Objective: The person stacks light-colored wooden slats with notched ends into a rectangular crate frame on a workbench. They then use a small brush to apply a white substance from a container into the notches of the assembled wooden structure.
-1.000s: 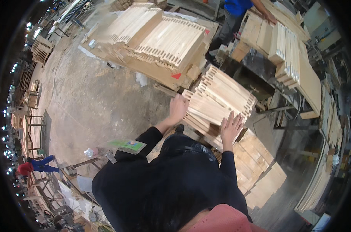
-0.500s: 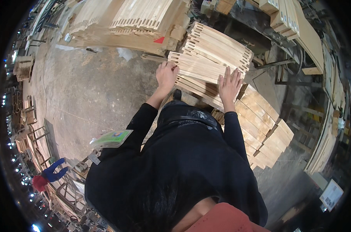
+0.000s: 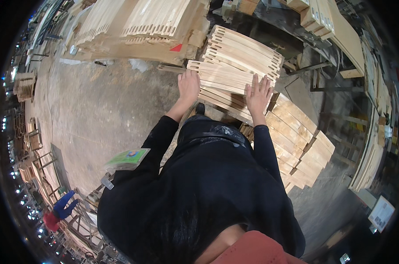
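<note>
Your left hand (image 3: pixel 189 85) curls its fingers at the near slotted slats' (image 3: pixel 223 76) left end; whether they grip cannot be told. Your right hand (image 3: pixel 258 96) rests, fingers apart, toward the right end. The slats lie before you, beside further slotted slats (image 3: pixel 248 46).

Left hand (image 3: pixel 189 86): fingertips hidden at end of slotted wooden boards (image 3: pixel 221 75); grip not determinable. Right hand (image 3: pixel 258 94) covers some board surface. Shoe (image 3: pixel 200 108): only toe visible. Large board stack (image 3: pixel 153 20), upper left: cut off by top edge. Badge (image 3: pixel 127 159): print illegible. Distant person (image 3: pixel 58 211): hands too small to resolve.
</note>
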The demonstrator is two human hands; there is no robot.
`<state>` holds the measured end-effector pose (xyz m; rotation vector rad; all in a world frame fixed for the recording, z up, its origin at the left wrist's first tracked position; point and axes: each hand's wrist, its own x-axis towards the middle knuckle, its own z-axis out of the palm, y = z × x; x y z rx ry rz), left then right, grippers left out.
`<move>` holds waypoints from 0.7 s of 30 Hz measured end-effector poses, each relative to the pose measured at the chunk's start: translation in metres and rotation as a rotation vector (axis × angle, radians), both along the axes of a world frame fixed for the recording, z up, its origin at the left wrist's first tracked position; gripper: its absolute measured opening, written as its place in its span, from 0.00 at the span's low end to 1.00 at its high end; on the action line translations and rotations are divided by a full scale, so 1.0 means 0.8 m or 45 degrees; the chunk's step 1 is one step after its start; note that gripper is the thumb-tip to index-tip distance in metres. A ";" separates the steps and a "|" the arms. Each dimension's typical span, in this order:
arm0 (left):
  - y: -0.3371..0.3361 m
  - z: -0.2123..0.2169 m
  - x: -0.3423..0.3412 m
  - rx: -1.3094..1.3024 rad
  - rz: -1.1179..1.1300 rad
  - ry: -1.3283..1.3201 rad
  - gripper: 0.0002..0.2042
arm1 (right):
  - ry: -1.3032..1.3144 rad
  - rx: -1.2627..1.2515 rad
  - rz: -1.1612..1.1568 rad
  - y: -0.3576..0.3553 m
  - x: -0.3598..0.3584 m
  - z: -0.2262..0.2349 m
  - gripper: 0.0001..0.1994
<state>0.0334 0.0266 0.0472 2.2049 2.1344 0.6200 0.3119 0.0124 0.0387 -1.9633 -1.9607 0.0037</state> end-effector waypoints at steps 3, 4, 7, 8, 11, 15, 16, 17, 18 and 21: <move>0.002 -0.003 0.003 0.073 0.059 -0.053 0.06 | 0.005 -0.013 -0.008 0.000 0.000 0.000 0.29; 0.007 -0.003 0.004 0.079 0.182 -0.117 0.06 | 0.010 -0.012 -0.005 0.001 0.000 0.000 0.29; 0.029 0.009 -0.001 0.051 0.415 -0.300 0.06 | 0.005 -0.020 -0.020 -0.001 0.001 0.000 0.29; 0.034 0.013 -0.009 -0.016 0.355 -0.309 0.07 | 0.061 -0.018 -0.009 0.001 0.001 0.001 0.29; 0.039 0.021 -0.019 -0.245 0.150 -0.347 0.10 | 0.314 0.068 0.017 0.001 0.016 0.005 0.27; 0.019 0.019 0.002 -0.106 -0.075 -0.225 0.08 | 0.542 0.399 -0.339 -0.015 0.058 0.000 0.19; 0.020 0.017 0.008 -0.109 -0.065 -0.216 0.08 | 0.553 0.344 -0.376 -0.022 0.067 0.000 0.18; 0.019 0.013 0.008 -0.112 -0.053 -0.199 0.08 | 0.572 0.289 -0.412 -0.031 0.072 0.004 0.17; 0.019 0.010 0.008 -0.114 -0.040 -0.182 0.08 | 0.591 0.233 -0.447 -0.038 0.076 0.007 0.16; 0.028 0.000 0.002 -0.094 -0.081 -0.152 0.08 | 0.495 0.245 -0.295 -0.047 0.069 0.013 0.14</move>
